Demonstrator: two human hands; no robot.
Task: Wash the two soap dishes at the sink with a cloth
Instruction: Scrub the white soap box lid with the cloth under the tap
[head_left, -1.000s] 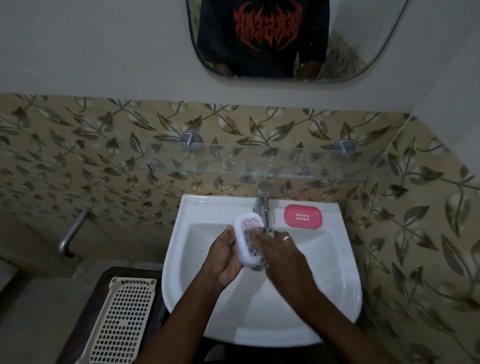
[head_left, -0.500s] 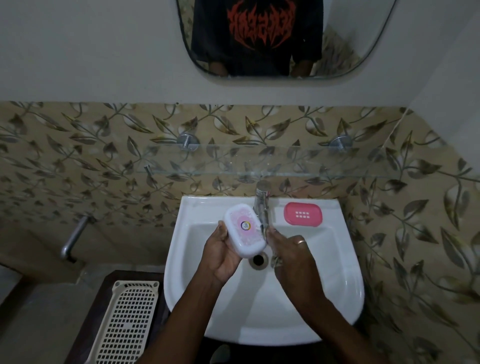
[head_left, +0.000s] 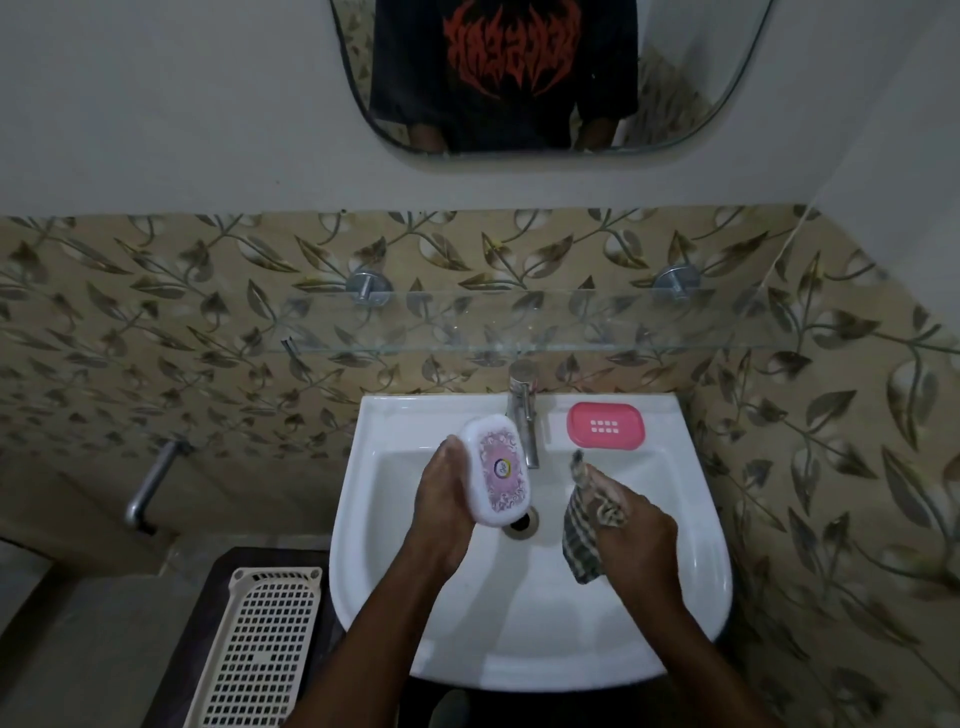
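A cream perforated plastic basket (head_left: 260, 649) lies at lower left, beside the white glazed ceramic basin (head_left: 519, 623). Over the bowl, the left hand (head_left: 441, 514) grips a white oval plastic soap dish with a purple patterned face (head_left: 496, 478), tilted, just left of the chrome tap (head_left: 523, 410). A pink slotted rounded-rectangular soap dish (head_left: 605, 425) rests on the rim right of the tap. Below it, the right hand (head_left: 644, 535) clutches a crumpled checked cloth (head_left: 582, 540), clear of the white dish.

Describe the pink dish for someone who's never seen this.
Find the white sink. On its back rim, right of the tap, lies the pink dish. It alone is pink and unheld; the left hand grips the white dish.
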